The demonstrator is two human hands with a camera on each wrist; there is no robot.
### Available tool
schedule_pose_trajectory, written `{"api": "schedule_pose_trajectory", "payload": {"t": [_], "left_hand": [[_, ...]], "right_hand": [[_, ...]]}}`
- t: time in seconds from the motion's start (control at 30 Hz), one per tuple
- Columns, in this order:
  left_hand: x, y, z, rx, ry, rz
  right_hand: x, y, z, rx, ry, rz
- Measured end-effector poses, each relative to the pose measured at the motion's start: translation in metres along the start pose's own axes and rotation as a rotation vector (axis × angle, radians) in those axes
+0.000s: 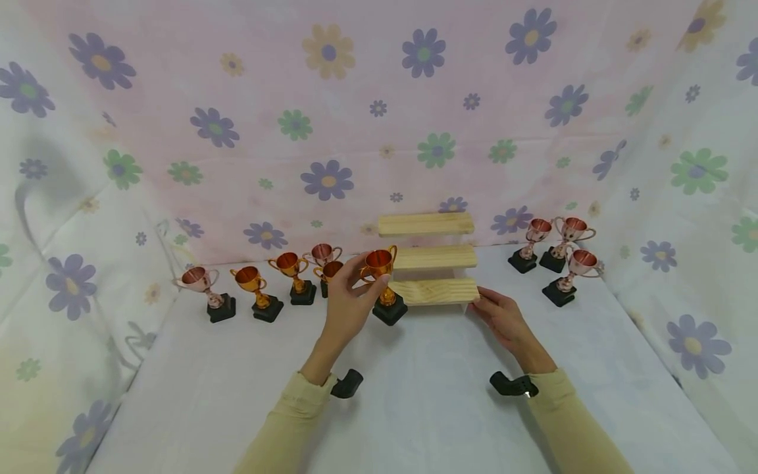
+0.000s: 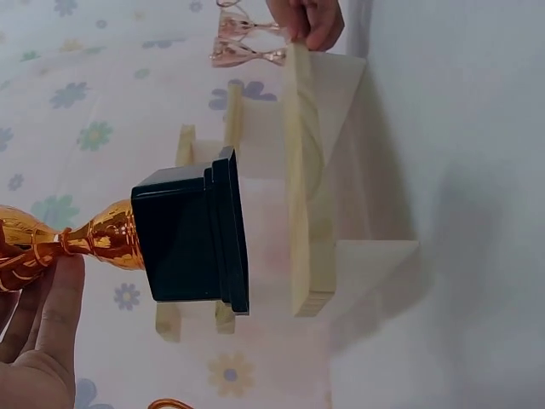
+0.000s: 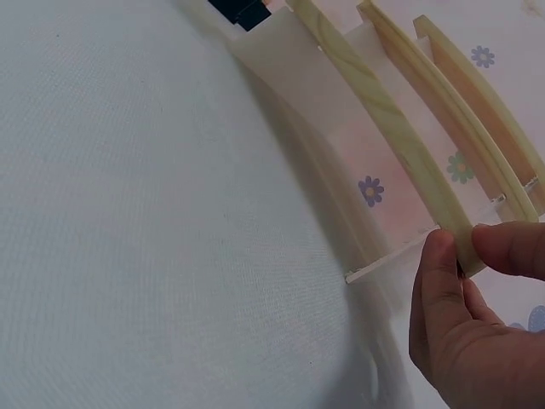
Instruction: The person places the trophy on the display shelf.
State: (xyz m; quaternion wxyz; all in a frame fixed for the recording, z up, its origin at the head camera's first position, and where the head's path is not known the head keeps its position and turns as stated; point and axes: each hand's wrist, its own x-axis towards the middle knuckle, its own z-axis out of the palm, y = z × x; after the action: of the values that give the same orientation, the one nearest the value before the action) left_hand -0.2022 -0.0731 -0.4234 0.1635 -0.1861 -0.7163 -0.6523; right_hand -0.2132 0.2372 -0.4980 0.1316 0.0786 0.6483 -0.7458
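Left hand (image 1: 349,299) had a shiny gold plastic-looking trophy cup with a square black base (image 1: 387,297) pinched midair near the left end of a pale wooden three-tier shelf (image 1: 435,257), right hand (image 1: 503,319) gripping its bottom plank (image 1: 441,291), so placing seemed underway and probably just needed a level set-down.

Head camera looks forward and down; wrist cameras, nearer, share the shelf (image 1: 435,257).

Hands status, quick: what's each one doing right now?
Left hand: closed, holding a gold trophy above the table.
Right hand: closed, pinching the right end of the bottom shelf board.
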Motion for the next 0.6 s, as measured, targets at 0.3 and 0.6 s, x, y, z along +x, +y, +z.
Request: {"api": "schedule_pose_trajectory", "payload": {"t": [0.3, 0.6], "left_hand": [[0.029, 0.003, 0.001, -0.028, -0.037, 0.011], [0.057, 0.010, 0.004, -0.043, -0.109, 0.002]], "right_hand": [[0.001, 0.001, -0.001, 0.002, -0.007, -0.001], [0.000, 0.001, -0.001, 0.012, -0.011, 0.007]]}}
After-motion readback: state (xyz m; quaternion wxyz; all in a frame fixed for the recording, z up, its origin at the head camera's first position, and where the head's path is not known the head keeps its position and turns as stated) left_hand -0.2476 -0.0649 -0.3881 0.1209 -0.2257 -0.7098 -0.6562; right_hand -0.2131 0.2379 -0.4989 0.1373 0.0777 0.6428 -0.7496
